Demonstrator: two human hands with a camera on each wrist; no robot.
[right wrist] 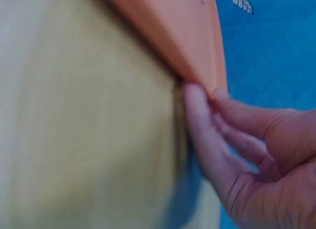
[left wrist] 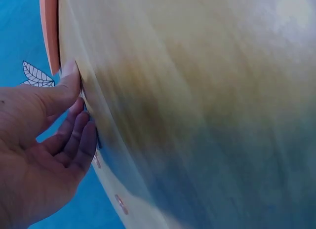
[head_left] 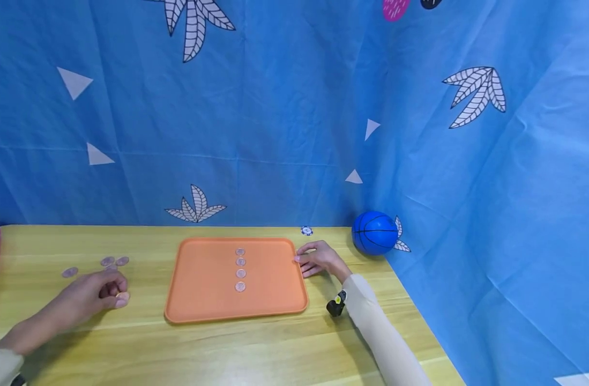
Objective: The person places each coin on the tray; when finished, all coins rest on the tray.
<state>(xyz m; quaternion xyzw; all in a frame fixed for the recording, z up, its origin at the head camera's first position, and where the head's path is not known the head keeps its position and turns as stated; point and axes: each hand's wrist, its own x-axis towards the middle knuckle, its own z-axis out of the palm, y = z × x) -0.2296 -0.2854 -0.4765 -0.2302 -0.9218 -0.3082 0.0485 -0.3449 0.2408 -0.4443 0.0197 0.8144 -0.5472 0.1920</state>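
Four coins sit in a line on the tray, with what looks like another in the left hand

The orange tray lies flat in the middle of the wooden table, its four coins running in a column from near the far rim toward the near one, each apart from its neighbour. To its left, the left hand is low over the wood, fingers curled, thumb and forefinger pinching what seems to be a single coin; the left wrist view does not show that coin clearly. Just beyond that hand lie the loose coins, some close together and one set off to the left. The right hand grips the tray's right rim, thumb to one face and a finger to the other as far as the right wrist view shows.

The step in hand seems to be handling one coin while the tray is steadied. To do it well, keep the pinch at the coin's edge so its underside stays free, and lift it clear of the tray's raised rim. Setting it down flat, in line with the column and evenly spaced, suits the layout. The right hand should hold lightly: lifting or tugging the rim could slide the row askew.
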